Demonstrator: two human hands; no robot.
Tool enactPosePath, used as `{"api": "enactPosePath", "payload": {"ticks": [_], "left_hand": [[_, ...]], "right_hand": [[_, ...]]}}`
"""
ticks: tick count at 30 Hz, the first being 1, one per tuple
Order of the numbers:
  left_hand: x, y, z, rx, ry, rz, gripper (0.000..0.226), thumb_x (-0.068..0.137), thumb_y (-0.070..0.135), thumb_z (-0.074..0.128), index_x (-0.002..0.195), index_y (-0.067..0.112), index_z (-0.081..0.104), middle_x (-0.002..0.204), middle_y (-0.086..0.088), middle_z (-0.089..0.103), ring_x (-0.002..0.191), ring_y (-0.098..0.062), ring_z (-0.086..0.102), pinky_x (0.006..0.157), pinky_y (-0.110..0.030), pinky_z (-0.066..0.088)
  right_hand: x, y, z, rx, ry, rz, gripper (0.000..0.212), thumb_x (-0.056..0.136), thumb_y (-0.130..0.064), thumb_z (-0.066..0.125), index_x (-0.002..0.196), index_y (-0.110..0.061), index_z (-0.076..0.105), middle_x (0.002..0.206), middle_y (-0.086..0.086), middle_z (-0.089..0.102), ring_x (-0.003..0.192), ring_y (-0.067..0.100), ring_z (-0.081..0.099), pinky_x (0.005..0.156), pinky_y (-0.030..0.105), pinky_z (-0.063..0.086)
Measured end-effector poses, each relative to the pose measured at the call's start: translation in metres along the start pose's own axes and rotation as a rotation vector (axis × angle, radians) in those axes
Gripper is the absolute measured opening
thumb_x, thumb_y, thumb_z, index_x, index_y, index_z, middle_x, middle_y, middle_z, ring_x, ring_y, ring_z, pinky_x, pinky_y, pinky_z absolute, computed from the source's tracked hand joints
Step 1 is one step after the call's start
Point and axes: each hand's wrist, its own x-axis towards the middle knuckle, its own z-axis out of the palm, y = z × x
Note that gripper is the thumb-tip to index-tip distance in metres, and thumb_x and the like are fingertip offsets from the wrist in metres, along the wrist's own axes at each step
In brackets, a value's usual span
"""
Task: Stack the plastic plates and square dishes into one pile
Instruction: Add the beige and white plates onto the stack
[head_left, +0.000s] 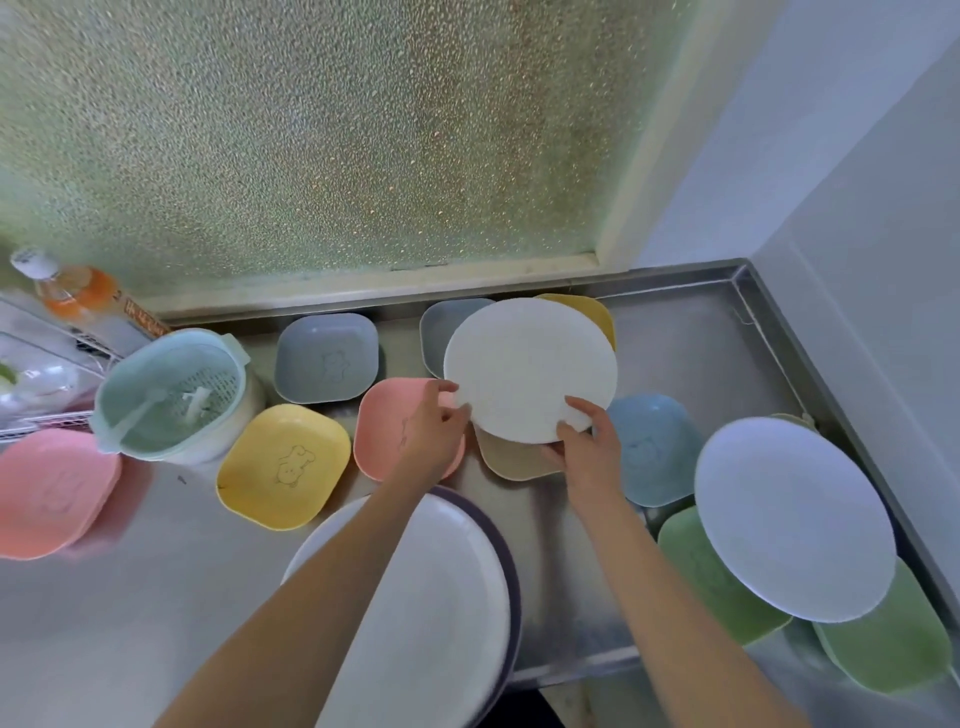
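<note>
Steel worktop (691, 364) under frosted window. Left hand (435, 422), right hand (589, 448): fingers clamped on round white plastic plate (530, 366), opposite rim edges, keeping it level.

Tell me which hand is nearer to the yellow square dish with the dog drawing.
Left. The left hand grips the white round plate's near-left rim, just beyond the yellow square dish. The right hand holds the plate's opposite rim, farther away.
</note>
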Motion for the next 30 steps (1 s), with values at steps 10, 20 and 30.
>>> {"api": "enactPosePath", "payload": {"ticks": [10, 20, 30], "left_hand": [[-0.027, -0.029, -0.093, -0.131, 0.14, -0.012, 0.03, 0.089, 0.035, 0.054, 0.111, 0.017, 0.063, 0.092, 0.002, 0.064, 0.086, -0.023, 0.061, 0.069, -0.031, 0.048], [-0.095, -0.103, -0.132, 0.473, -0.018, 0.301, 0.027, 0.095, 0.028, 0.045, 0.12, 0.024, 0.054, 0.069, -0.002, 0.058, 0.07, -0.029, 0.057, 0.061, -0.033, 0.04], [-0.104, -0.122, -0.143, 0.805, 0.023, 0.397, 0.034, 0.098, 0.034, 0.033, 0.128, 0.021, 0.041, 0.098, -0.014, 0.071, 0.086, -0.036, 0.065, 0.069, -0.037, 0.047]], "right_hand": [[-0.086, 0.024, -0.025, -0.108, -0.239, -0.114, 0.074, 0.091, 0.002, 0.05, 0.147, -0.037, 0.024, 0.102, 0.012, 0.061, 0.094, 0.04, 0.06, 0.071, 0.042, 0.059], [-0.147, 0.085, -0.02, -0.918, 0.007, -0.406, 0.031, 0.1, -0.031, 0.037, 0.129, -0.03, 0.045, 0.106, 0.003, 0.066, 0.092, 0.023, 0.059, 0.079, 0.032, 0.041], [-0.167, 0.094, -0.009, -1.331, 0.067, -0.438, 0.045, 0.103, -0.035, 0.023, 0.147, -0.028, 0.026, 0.09, 0.004, 0.065, 0.071, 0.015, 0.047, 0.065, 0.03, 0.035]]}}
